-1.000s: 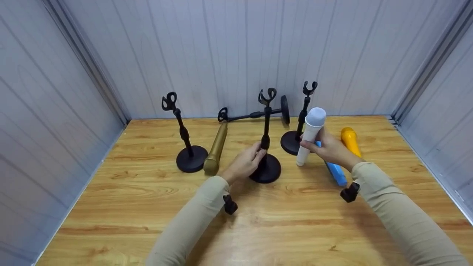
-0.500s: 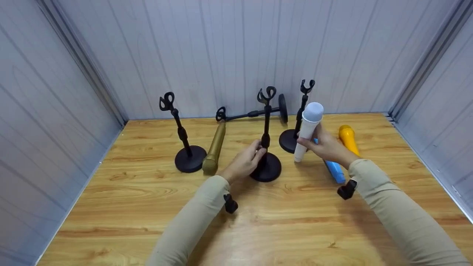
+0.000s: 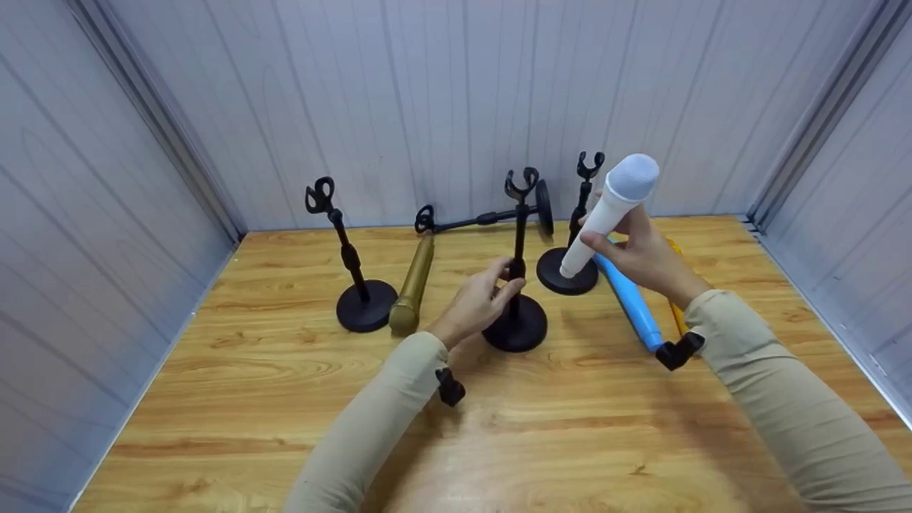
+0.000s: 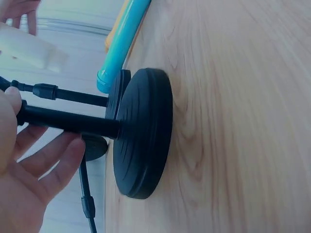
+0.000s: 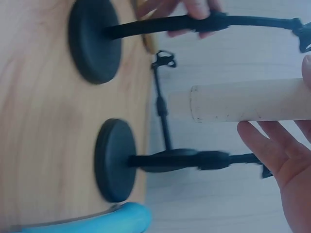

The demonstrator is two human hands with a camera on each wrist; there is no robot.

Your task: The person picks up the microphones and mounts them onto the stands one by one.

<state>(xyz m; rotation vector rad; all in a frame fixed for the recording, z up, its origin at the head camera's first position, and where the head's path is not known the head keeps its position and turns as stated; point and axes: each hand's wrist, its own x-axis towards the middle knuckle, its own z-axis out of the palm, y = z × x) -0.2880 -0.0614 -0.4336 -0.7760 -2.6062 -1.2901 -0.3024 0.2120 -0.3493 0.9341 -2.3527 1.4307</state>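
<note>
My right hand [image 3: 645, 253] grips a white microphone [image 3: 607, 214] by its body, held tilted in the air with the head up and to the right. In the right wrist view the lower end of that white microphone [image 5: 243, 101] lies between thumb and fingers. My left hand [image 3: 477, 299] pinches the pole of the middle black microphone stand [image 3: 521, 235], which stands on its round base with its clip free. Thumb and fingers are around that pole in the left wrist view, where the stand's base [image 4: 145, 133] meets the table.
Upright stands are at left [image 3: 353, 260] and back right [image 3: 568, 271]. Another stand [image 3: 491, 217] lies on its side by the back wall. A gold microphone [image 3: 413, 285], a blue microphone [image 3: 630, 299] and a partly hidden yellow microphone [image 3: 677, 317] lie on the wooden table [image 3: 541, 434].
My right hand has raised the white microphone and tilted it further right, uncovering more of the blue one. The middle stand, in my left hand's hold, has shifted slightly right.
</note>
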